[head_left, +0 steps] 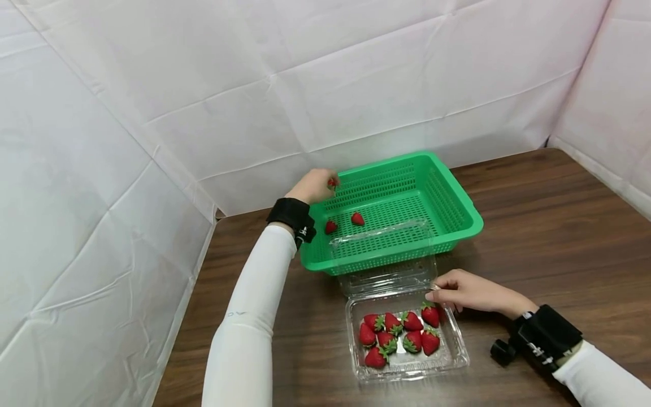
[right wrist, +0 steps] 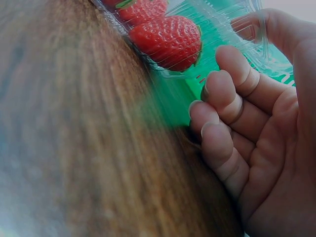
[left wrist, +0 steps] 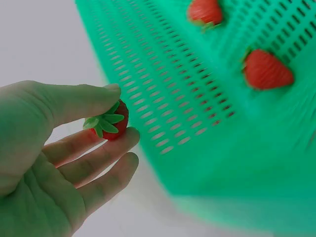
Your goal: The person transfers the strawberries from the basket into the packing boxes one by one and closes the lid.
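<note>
White sheeting [head_left: 356,68] backs a wood-grained surface [head_left: 534,243]. On that sits a green basket [head_left: 447,198], at 12 o'clock from a clear plastic box [head_left: 447,353] whose open lid [head_left: 391,277] reaches up in front of the basket.

At the box's 1 o'clock corner is the right hand [head_left: 470,293]. Its fingers look merely bent from above, but the right wrist view shows its grip nearly closed on the box's wall, thumb seen through plastic, fingers curled outside.

The left hand [head_left: 314,185] is at the basket's 10 o'clock corner, its grip narrowed to a pinch on one held strawberry [left wrist: 112,123]. From the head only a scrap of red shows; the left wrist view reveals the leafy cap.

Nine strawberries [head_left: 393,323] lie in the box, two more [head_left: 357,219] in the basket.
</note>
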`<control>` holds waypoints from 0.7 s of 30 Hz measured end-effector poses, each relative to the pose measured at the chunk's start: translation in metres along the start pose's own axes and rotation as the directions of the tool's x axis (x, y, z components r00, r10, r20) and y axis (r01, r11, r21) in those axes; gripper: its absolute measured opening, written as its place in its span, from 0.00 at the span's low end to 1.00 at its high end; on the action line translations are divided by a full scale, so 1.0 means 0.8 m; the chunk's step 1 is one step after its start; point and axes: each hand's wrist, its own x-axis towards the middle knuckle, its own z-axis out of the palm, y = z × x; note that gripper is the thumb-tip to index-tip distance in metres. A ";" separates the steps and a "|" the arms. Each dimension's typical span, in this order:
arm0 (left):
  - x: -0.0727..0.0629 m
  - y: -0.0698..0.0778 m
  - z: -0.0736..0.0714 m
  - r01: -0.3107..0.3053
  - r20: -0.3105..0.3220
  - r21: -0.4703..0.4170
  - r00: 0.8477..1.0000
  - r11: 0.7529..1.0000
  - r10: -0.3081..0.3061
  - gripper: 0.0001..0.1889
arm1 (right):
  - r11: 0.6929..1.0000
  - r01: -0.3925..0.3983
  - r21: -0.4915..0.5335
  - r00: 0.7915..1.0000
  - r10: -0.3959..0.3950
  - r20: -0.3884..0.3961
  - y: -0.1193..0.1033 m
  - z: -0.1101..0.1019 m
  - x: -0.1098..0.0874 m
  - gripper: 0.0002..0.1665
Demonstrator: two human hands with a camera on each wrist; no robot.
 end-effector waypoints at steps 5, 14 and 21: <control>-0.011 0.012 -0.033 -0.064 -0.039 0.001 0.997 0.998 0.064 0.15 | 1.000 -0.006 0.001 1.000 0.006 -0.001 0.001 -0.005 -0.003 0.20; -0.037 0.054 -0.071 -0.179 -0.101 0.024 0.978 0.983 0.181 0.13 | 1.000 -0.002 0.001 1.000 0.002 0.000 0.006 -0.007 -0.001 0.20; -0.070 0.096 -0.080 -0.330 -0.113 0.117 0.933 0.937 0.342 0.13 | 1.000 -0.004 0.009 1.000 0.004 -0.001 0.008 -0.007 0.001 0.20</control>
